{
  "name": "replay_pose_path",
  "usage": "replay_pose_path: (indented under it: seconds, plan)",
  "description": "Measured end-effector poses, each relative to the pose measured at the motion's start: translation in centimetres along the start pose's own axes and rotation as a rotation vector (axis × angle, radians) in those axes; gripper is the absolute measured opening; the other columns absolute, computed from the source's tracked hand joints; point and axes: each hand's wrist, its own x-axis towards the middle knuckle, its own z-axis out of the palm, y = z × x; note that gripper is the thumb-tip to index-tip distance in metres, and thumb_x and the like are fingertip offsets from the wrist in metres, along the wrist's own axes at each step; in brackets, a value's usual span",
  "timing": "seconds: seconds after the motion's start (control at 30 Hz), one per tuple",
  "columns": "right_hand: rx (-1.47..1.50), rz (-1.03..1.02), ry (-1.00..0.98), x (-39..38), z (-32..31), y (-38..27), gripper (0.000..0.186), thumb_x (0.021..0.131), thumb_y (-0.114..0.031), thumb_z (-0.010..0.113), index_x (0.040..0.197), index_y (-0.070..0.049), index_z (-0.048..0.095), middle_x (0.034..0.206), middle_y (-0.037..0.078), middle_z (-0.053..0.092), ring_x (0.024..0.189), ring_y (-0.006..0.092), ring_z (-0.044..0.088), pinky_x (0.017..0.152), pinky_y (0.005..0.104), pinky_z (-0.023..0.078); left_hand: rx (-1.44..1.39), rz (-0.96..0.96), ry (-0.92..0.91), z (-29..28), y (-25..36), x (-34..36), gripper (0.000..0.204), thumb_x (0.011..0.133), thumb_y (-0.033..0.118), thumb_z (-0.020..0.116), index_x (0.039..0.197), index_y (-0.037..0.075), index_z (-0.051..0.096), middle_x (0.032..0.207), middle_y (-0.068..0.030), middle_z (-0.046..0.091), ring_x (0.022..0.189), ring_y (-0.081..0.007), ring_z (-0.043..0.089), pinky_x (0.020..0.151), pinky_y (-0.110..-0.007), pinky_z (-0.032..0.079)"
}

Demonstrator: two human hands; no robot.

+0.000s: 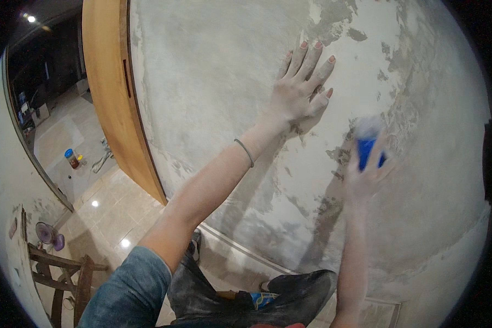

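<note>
My left hand lies flat on a patchy grey-and-white plastered wall, its fingers spread and coated in pale dust. Lower and to the right, my right hand grips a blue hand-sized block against the wall. Motion smears that hand and the block, and a whitish blur covers the block's upper end, so its exact kind is unclear. Darker rough patches of plaster run around and below the block. A thin band circles my dusty left forearm.
A wooden door panel stands left of the wall, beside a doorway to a darker room. There a jar with a blue lid sits on the floor. At the lower left are a wooden frame and a purple fan on shiny tiles.
</note>
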Motion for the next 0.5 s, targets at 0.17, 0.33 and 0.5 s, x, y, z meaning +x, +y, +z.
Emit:
replay_pose_path:
  seconds: [0.17, 0.33, 0.5]
  plan:
    - [0.061, 0.104, -0.247, -4.6, -1.1, -1.8, 0.072, 0.083, -0.025, 0.078, 0.147, -0.014, 0.047, 0.108, 0.017, 0.053, 0.097, 0.0347, 0.052, 0.088, 0.0459, 0.044, 0.019, 0.009, -0.042, -0.7, -0.6, -0.6, 0.060, 0.093, 0.047, 0.054, 0.149, 0.026, 0.043, 0.160, -0.0122, 0.029, 0.148, -0.0368, 0.024, 0.118, -0.053, 0.024]
    - [0.161, 0.376, -0.025, 1.1, -0.9, 0.2, 0.069, 0.087, -0.025, 0.075, 0.148, -0.014, 0.045, 0.108, 0.018, 0.052, 0.100, 0.0346, 0.051, 0.088, 0.0454, 0.044, -0.020, 0.002, -0.020, -0.4, -0.5, -0.7, 0.060, 0.094, 0.047, 0.053, 0.149, 0.025, 0.043, 0.160, -0.0127, 0.028, 0.148, -0.0369, 0.023, 0.118, -0.053, 0.023]
    - [0.020, 0.089, -0.255, -6.0, -1.2, -0.2, 0.072, 0.087, -0.021, 0.075, 0.150, -0.011, 0.042, 0.111, 0.019, 0.050, 0.103, 0.0339, 0.050, 0.089, 0.0471, 0.043, -0.035, -0.012, -0.006, -0.5, -0.5, -0.2, 0.061, 0.093, 0.045, 0.053, 0.150, 0.024, 0.043, 0.160, -0.0134, 0.029, 0.148, -0.0381, 0.025, 0.118, -0.054, 0.023]
